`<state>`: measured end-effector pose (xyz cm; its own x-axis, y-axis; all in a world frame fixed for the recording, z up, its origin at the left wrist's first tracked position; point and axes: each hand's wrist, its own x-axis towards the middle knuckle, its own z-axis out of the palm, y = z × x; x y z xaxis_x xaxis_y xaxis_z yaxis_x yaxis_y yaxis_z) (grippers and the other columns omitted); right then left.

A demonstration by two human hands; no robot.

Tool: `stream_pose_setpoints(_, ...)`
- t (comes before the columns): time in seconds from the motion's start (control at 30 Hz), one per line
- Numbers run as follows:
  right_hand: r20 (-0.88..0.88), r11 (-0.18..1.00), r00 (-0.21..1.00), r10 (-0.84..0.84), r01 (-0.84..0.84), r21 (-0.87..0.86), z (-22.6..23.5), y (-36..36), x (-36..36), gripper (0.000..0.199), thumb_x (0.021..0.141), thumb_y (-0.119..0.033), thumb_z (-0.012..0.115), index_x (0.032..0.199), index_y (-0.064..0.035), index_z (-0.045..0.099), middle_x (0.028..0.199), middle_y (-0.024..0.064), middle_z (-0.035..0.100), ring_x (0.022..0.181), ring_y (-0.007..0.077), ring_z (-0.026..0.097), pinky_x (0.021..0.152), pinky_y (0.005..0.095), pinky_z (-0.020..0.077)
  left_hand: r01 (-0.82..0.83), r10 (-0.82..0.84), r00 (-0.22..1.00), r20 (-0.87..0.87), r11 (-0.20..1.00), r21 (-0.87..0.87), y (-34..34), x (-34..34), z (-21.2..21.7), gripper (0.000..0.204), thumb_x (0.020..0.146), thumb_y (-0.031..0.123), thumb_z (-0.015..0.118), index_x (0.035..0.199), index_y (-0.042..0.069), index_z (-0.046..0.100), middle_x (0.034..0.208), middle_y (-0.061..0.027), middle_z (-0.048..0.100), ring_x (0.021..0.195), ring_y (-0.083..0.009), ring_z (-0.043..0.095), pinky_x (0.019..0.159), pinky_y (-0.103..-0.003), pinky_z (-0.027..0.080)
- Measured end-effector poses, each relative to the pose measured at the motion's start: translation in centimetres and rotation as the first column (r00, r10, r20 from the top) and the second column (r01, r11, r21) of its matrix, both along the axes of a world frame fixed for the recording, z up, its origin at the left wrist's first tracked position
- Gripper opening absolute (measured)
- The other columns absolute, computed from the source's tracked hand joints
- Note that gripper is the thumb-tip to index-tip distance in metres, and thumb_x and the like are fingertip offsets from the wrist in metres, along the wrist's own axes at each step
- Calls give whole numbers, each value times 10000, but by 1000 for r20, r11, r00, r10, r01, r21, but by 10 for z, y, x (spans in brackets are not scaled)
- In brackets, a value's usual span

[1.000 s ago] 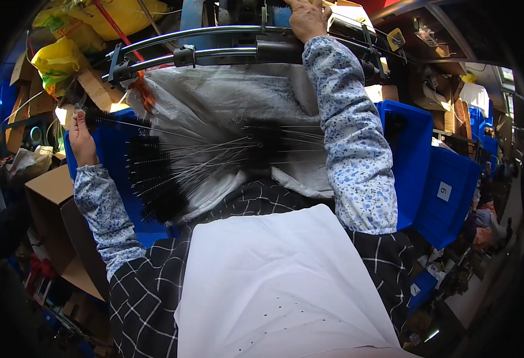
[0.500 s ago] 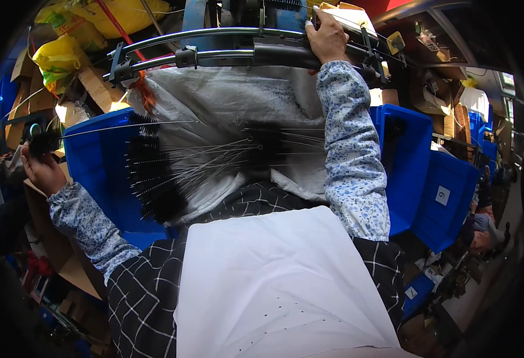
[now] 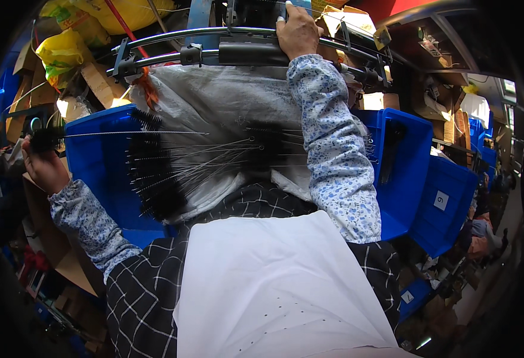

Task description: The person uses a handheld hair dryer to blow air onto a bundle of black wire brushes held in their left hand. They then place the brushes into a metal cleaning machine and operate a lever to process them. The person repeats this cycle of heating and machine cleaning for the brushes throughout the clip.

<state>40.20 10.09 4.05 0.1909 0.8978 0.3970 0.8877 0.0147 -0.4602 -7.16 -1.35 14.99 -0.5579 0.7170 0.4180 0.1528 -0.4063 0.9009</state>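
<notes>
At the far left my left hand (image 3: 47, 170) is closed on the black bristle head of a long wire brush (image 3: 48, 140). The brush's thin twisted wire stem reaches right over the white cloth. At the top, my right hand (image 3: 298, 34) grips a black sliding carriage (image 3: 250, 52) on two metal rails (image 3: 166, 39); its palm hides part of the grip. Across my lap lies a bundle of similar wire brushes (image 3: 154, 170), black bristle heads to the left and looped stem ends near the middle. More dark bristles (image 3: 265, 143) lie right of the loops, partly behind my right sleeve.
A white sheet (image 3: 226, 89) drapes below the rails. Blue bins stand at the left (image 3: 104, 161) and right (image 3: 402, 173). Yellow bags (image 3: 62, 56) and cardboard pieces (image 3: 101, 80) crowd the upper left. An orange strip (image 3: 147, 89) hangs from the rail's left end.
My right hand and the black carriage have slid left along the rails. My left hand keeps its hold on the brush, and the brush's stem tip has shifted slightly right and down.
</notes>
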Motion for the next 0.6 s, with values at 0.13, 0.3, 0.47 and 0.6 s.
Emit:
stream_pose_setpoints(0.13, -11, 1000, 1000, -27, 27, -4, -4, 8, -23, 375, 747, -192, 527, 1096, -57, 508, 931, 96, 561, 858, 256, 545, 737, 424, 399, 131, -131, 988, 79, 991, 4, 12, 28, 1, 198, 873, 144, 445, 1001, 9, 512, 984, -77, 546, 875, -154, 537, 784, -264, 447)
stream_pose_setpoints(0.3, 51, 998, 999, -1, 4, -69, 7, 2, -23, 390, 756, -210, 517, 1114, -60, 493, 1005, 88, 545, 901, 258, 532, 764, 443, 385, 266, -261, 957, 126, 964, -24, 20, 55, -1, 230, 867, 185, 467, 1011, 12, 515, 971, -74, 545, 876, -161, 534, 787, -277, 442)
stream_pose_setpoints(0.47, 101, 1000, 995, -3, 4, -5, -9, -3, 16, 409, 733, -217, 548, 1109, -64, 501, 1022, 114, 545, 945, 280, 512, 796, 461, 368, 259, -260, 958, 123, 965, 30, 18, 53, -10, 154, 852, 94, 464, 983, 31, 515, 977, -61, 535, 878, -154, 535, 789, -265, 443)
stream_pose_setpoints(0.6, 64, 997, 998, -4, 9, -71, -9, -6, 51, 407, 730, -229, 558, 1105, -80, 505, 975, 144, 569, 914, 303, 532, 790, 456, 370, 245, -242, 959, 145, 970, -1, 14, 52, -13, 153, 845, 75, 464, 984, 31, 512, 975, -60, 532, 885, -158, 536, 784, -261, 450)
